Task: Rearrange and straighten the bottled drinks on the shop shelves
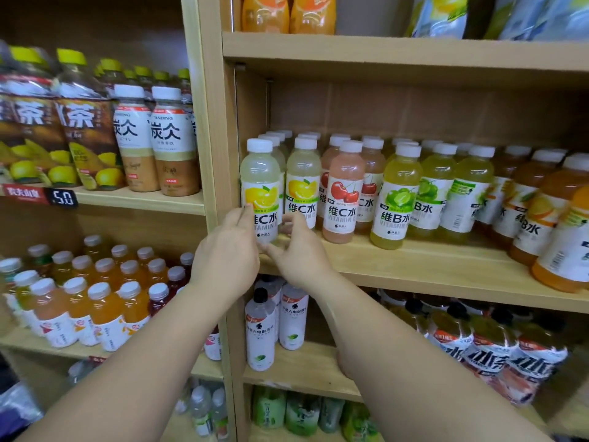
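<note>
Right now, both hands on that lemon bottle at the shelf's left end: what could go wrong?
1. The lemon bottle stands at the front edge of the shelf; a push from the left hand or right hand could tip it off.
2. The second lemon bottle stands close beside it, so the right hand's knuckles may knock it.
3. The cherry bottle and lime bottle also stand forward of their rows, so a bump could topple them in turn.
</note>
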